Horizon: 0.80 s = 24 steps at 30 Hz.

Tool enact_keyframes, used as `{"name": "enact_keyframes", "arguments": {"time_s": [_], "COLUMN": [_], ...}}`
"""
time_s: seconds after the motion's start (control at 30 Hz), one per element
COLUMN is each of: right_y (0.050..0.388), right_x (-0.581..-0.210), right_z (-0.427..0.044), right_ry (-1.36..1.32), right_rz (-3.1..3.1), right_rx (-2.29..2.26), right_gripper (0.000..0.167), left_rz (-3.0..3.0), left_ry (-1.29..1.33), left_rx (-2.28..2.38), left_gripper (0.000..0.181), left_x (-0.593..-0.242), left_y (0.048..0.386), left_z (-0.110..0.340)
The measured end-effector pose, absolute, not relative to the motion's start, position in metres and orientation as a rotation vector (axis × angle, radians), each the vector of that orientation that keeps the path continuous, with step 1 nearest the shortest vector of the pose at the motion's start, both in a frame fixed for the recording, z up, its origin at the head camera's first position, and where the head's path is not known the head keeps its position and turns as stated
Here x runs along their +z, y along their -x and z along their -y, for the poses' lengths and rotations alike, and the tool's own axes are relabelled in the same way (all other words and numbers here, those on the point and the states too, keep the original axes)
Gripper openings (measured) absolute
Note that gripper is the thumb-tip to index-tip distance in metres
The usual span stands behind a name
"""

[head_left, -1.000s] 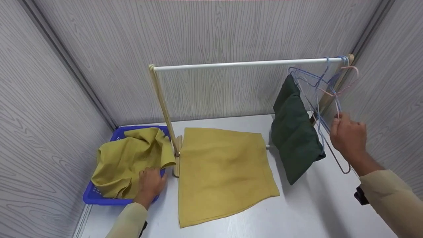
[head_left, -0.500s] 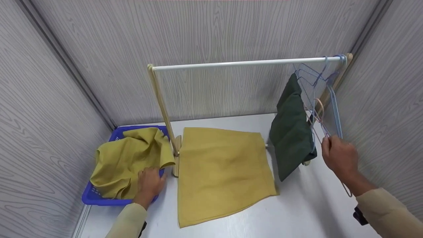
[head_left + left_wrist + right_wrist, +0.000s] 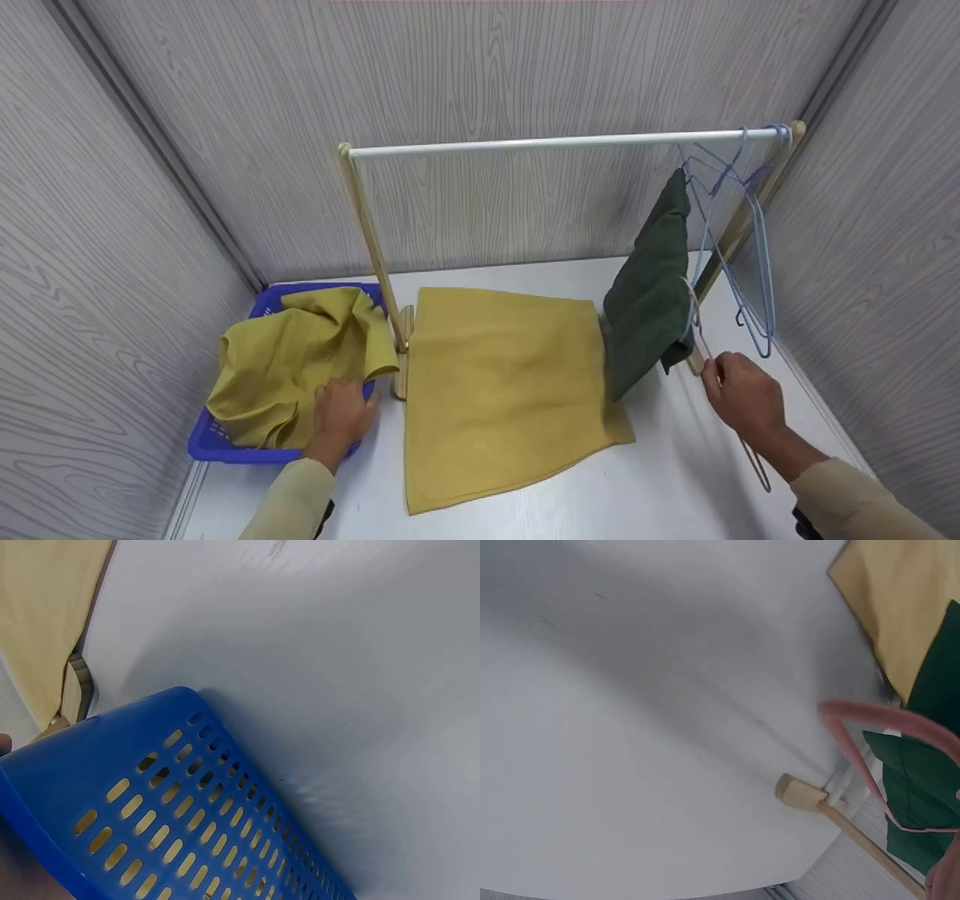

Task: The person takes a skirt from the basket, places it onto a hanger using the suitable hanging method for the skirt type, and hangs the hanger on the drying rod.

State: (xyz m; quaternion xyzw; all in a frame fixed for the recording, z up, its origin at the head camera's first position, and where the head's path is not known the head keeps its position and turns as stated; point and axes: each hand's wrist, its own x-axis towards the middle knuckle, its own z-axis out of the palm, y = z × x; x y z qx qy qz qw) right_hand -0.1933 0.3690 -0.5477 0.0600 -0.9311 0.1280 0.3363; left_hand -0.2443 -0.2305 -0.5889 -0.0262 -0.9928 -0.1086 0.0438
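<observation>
In the head view my right hand (image 3: 746, 394) grips a pink clothes hanger (image 3: 755, 465) in front of the rack's right end. The hanger's hook points away toward a dark green cloth (image 3: 651, 292), which hangs folded on a hanger. My left hand (image 3: 341, 416) rests at the near right corner of a blue basket (image 3: 247, 454), against the mustard cloth (image 3: 300, 360) heaped inside. Its fingertips are hard to make out. A folded yellow cloth (image 3: 510, 390) lies flat between the hands. In the right wrist view the pink hanger shows close up.
A clothes rack with a white rail (image 3: 540, 142) and wooden posts (image 3: 367, 247) stands behind the yellow cloth. Several blue hangers (image 3: 761, 277) hang at its right end. Wood-grain panels (image 3: 480, 67) enclose the white table (image 3: 585, 510) on three sides.
My right hand has come down and nearer with the pink hanger, away from the blue hangers. The green cloth has swung slightly left. My left hand stays at the basket.
</observation>
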Motion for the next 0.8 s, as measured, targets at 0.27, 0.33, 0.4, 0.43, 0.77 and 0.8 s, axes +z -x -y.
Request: {"name": "enact_keyframes", "arguments": {"time_s": [0.27, 0.33, 0.4, 0.43, 0.77, 0.8], "right_y": [0.183, 0.181, 0.178, 0.177, 0.158, 0.156], "right_x": [-0.566, -0.568, -0.571, -0.572, -0.595, -0.596], "right_z": [-0.350, -0.345, -0.339, -0.335, -0.280, -0.273], "right_ry": [-0.235, -0.249, -0.268, -0.284, -0.423, -0.435], "right_rz": [2.352, 2.348, 2.364, 2.379, 2.512, 2.527], "right_rx": [0.427, 0.452, 0.466, 0.462, 0.488, 0.499], "right_gripper": [0.020, 0.020, 0.020, 0.019, 0.025, 0.026], "left_rz": [3.020, 3.017, 3.015, 3.013, 2.954, 2.950], "left_ry": [0.080, 0.077, 0.068, 0.065, 0.095, 0.097], "left_rx": [-0.369, -0.373, -0.377, -0.381, -0.439, -0.440], "left_gripper": [0.039, 0.037, 0.036, 0.035, 0.033, 0.032], "left_x": [-0.591, -0.591, -0.592, -0.592, -0.593, -0.594], "left_y": [0.245, 0.246, 0.246, 0.246, 0.244, 0.244], "left_z": [0.231, 0.232, 0.232, 0.232, 0.231, 0.231]}}
